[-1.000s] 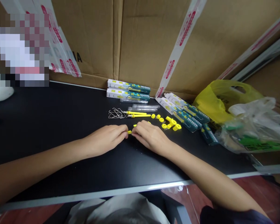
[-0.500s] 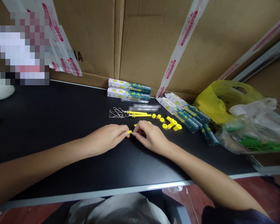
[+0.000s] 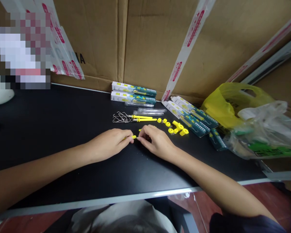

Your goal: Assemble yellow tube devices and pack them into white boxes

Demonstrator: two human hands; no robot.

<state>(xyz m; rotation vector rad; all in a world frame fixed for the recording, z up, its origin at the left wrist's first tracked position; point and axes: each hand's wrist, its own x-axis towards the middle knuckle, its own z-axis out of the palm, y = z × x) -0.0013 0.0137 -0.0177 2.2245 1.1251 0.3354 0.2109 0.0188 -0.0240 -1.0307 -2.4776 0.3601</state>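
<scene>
My left hand (image 3: 113, 140) pinches a small yellow plastic piece (image 3: 134, 137), whose end pokes out past the fingertips. Just right of that end, my right hand (image 3: 156, 139) has its thumb and finger pressed together; whatever they hold is too small to make out. Behind my hands lie yellow rods (image 3: 145, 120) with metal hooks (image 3: 121, 117) at their left. Several small yellow caps and fittings (image 3: 183, 132) are scattered right of my right hand, with tiny springs among them. Another yellow part is mostly hidden behind my right hand.
Clear tubes (image 3: 150, 111) and printed boxes (image 3: 133, 97) lie at the back of the black table (image 3: 63, 129). More boxes (image 3: 186, 118) and plastic bags (image 3: 264, 129) are on the right. Cardboard (image 3: 145, 42) stands behind. A white object (image 3: 1, 96) sits at far left.
A little more of the yellow piece shows at my left fingers. My hands have otherwise barely moved; the whole view has shifted slightly.
</scene>
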